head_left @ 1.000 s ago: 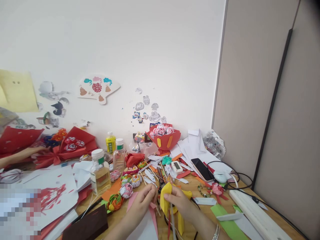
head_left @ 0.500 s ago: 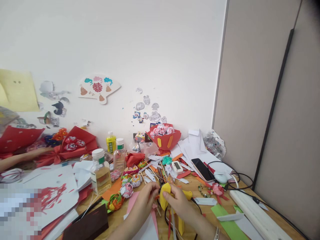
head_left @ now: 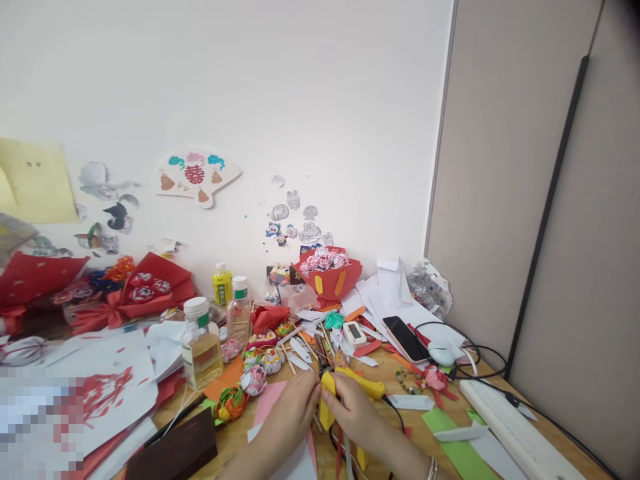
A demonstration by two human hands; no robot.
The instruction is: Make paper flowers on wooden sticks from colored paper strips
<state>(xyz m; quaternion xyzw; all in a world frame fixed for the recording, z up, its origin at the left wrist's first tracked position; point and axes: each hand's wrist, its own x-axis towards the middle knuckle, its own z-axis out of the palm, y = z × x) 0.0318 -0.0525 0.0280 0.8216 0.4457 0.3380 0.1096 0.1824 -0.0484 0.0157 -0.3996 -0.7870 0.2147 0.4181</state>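
A folded piece of yellow paper [head_left: 327, 408] is held upright between my two hands, low in the middle of the view. My right hand [head_left: 356, 408] grips its right side, thumb across the front. From the left, my left hand [head_left: 295, 408] has its fingers closed at the paper's edge; the fingertips are partly hidden. Just behind my right hand lies a yellow glue gun [head_left: 369, 385] with a black cord. Below the hands, narrow paper strips and another yellow paper piece [head_left: 363, 460] show on the wooden table.
Paper flowers [head_left: 231, 404], a bottle of amber liquid [head_left: 203, 353] and a dark brown box-like piece [head_left: 175, 445] stand to the left. A phone [head_left: 404, 339], a small white timer [head_left: 354, 335] and a white power strip [head_left: 515, 427] are to the right. A red bouquet [head_left: 327, 283] stands behind.
The yellow paper has turned more upright and narrower to my view, and my hands have come closer together around it. Another person's arm at the far left has gone from view.
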